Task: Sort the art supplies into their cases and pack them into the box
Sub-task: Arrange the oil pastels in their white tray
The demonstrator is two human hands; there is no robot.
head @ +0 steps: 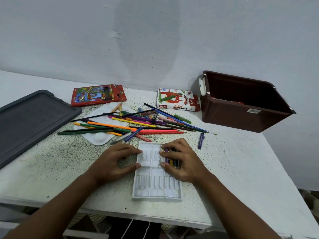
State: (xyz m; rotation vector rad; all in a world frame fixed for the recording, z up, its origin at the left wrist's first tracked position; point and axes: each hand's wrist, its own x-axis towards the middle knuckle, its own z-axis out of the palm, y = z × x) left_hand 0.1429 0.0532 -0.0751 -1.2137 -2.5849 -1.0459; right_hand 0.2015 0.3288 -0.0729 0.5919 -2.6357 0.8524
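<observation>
A white plastic pastel tray (pixel 155 185) lies on the table in front of me. My left hand (pixel 117 163) touches its left rim with thumb and straight fingertips. My right hand (pixel 181 158) covers the tray's upper right compartment, fingers curled over a few oil pastels (pixel 167 158), purple, yellow and dark, lying in it. Behind the tray is a loose heap of coloured pencils, pastels and brushes (pixel 134 125). A blue pastel (pixel 200 140) lies alone to the right. The open brown box (pixel 241 116) stands at the far right.
A red coloured-pencil case (pixel 96 95) and a white oil pastels case (pixel 176 100) lie at the back by the wall. A white paint palette (pixel 100 138) sits under the pencils. A grey lid (pixel 29 121) lies at the left. The table's front edge is close to me.
</observation>
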